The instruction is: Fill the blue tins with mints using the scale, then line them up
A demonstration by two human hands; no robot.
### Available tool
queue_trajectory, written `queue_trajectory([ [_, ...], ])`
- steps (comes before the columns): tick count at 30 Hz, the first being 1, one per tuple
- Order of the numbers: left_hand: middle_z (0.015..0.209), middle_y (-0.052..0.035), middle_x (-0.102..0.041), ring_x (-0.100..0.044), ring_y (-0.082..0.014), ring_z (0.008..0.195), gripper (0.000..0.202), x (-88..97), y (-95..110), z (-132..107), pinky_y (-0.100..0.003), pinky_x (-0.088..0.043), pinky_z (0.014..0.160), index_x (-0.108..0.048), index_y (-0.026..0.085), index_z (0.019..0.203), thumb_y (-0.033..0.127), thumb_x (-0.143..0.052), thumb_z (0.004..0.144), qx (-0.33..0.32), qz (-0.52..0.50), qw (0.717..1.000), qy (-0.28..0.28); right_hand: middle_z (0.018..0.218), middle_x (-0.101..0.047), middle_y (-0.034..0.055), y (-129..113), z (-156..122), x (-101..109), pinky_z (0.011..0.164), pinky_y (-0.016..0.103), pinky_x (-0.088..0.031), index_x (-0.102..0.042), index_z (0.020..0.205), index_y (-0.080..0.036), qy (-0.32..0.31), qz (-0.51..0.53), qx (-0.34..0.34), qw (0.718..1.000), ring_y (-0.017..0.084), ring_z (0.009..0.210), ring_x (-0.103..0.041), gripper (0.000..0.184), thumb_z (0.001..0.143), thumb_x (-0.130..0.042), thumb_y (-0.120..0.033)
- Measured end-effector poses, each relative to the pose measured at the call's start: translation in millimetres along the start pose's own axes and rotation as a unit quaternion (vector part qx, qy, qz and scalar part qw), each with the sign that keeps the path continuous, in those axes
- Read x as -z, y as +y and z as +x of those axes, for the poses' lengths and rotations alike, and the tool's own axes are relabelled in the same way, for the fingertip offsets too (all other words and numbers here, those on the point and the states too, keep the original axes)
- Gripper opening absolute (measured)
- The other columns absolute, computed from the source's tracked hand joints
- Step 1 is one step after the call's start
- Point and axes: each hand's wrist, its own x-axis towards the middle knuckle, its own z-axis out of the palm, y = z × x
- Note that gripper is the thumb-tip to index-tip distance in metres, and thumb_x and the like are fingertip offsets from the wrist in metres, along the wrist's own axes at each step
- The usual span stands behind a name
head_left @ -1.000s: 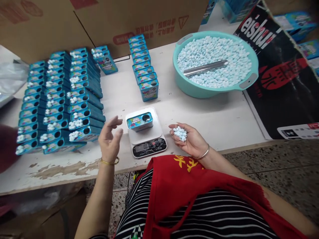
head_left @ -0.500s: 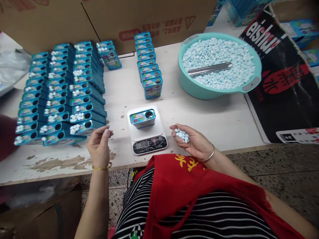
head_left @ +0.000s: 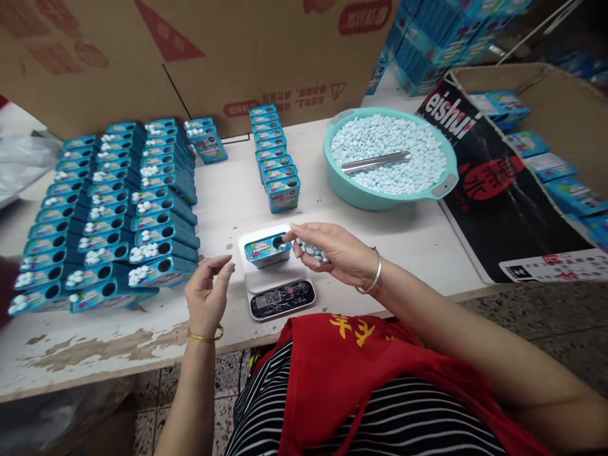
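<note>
The right hand [head_left: 339,248] curls around pale candies [head_left: 311,251], presumably against spilling, beside the tin [head_left: 266,252] set mouth-up on the scale [head_left: 282,300], while the left hand [head_left: 208,296] hovers half-open, seemingly empty.

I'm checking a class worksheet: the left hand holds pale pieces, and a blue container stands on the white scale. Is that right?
Not quite: the right hand holds the pale pieces, not the left hand, as the head view shows. The blue container does stand on the white scale.

Head view, forward-down over table [head_left: 228,193]
</note>
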Motion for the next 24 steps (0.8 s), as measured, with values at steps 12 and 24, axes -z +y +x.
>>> queue_trajectory([
  [12,0.087,-0.0029,-0.065,-0.062,-0.0137,0.078,0.023,8.2,-9.3,-6.3,-0.028,-0.050,0.077,-0.067,0.019,0.095,0.035,-0.066,0.080,0.038,-0.005,0.999,0.017,0.056,-0.050,-0.0045,-4.5,23.7,-4.5,0.036,0.019,-0.015,-0.057,0.070,-0.014,0.006,-0.098,0.015,0.995,0.002,0.039,-0.032,0.032,0.074,-0.072,-0.042],
  [24,0.097,-0.0057,-0.063,-0.061,-0.0171,0.087,0.032,1.9,-1.0,0.9,-0.032,-0.049,0.079,-0.062,0.020,0.109,0.037,-0.063,0.082,-0.024,0.021,0.999,-0.024,0.068,-0.053,-0.0022,5.1,-3.1,17.0,0.039,0.020,-0.013,-0.064,0.089,-0.013,0.036,0.021,0.030,0.999,0.001,0.043,-0.036,0.026,0.078,-0.069,-0.035],
])
